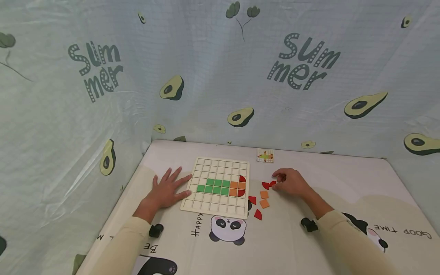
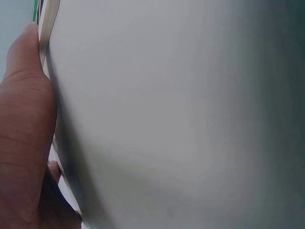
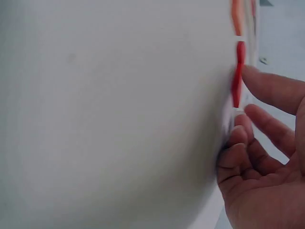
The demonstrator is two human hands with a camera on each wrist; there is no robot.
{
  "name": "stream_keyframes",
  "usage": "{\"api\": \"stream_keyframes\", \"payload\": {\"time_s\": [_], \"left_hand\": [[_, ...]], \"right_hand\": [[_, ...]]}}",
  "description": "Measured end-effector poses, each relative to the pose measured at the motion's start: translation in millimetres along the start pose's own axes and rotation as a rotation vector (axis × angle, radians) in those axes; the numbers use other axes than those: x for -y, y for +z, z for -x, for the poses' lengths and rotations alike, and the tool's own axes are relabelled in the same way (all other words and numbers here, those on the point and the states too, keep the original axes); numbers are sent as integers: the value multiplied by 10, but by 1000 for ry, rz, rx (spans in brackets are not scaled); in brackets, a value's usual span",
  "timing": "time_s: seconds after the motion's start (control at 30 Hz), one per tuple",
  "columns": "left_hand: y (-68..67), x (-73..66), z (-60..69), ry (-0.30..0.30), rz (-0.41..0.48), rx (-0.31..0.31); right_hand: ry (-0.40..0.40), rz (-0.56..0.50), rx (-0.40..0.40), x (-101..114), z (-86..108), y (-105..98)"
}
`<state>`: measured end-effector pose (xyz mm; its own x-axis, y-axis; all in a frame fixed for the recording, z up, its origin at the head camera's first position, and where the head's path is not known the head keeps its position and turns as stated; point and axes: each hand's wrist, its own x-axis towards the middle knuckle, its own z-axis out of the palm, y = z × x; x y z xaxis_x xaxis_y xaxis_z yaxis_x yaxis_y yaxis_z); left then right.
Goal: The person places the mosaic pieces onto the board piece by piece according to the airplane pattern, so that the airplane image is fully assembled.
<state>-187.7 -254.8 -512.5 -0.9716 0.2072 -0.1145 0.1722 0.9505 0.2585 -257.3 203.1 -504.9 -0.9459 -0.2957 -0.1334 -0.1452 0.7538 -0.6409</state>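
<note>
Board (image 1: 214, 198): flat on the table (image 1: 282, 236), between the hands; green squares (image 1: 217, 189), orange squares (image 1: 233, 185) and red quarter-rounds (image 1: 241, 193) sit in its grid.
Left hand (image 1: 166, 192): fingers spread wide, gripping nothing, thumb and index tip at the board's left edge.
Right hand (image 1: 292, 182): fingers bent, thumb at a loose red piece (image 1: 272, 184); cannot tell whether it is pinched.
Loose pieces (image 1: 264, 203): red and orange, right of the board.
Card (image 1: 265, 156): beyond them, near the table's far edge.
</note>
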Motion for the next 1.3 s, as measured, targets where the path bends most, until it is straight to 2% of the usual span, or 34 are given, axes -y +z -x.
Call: {"api": "stream_keyframes", "payload": {"time_s": [0.13, 0.43, 1.0, 1.3], "left_hand": [[7, 16, 11, -2, 3, -3], [27, 42, -10, -1, -9, -4], [29, 63, -10, 2, 14, -3], [32, 64, 3, 12, 15, -14]], "right_hand": [[-24, -3, 30, -29, 7, -25], [-16, 31, 63, -30, 1, -39], [-39, 119, 58, -51, -24, -21], [-50, 95, 49, 7, -61, -5]]}}
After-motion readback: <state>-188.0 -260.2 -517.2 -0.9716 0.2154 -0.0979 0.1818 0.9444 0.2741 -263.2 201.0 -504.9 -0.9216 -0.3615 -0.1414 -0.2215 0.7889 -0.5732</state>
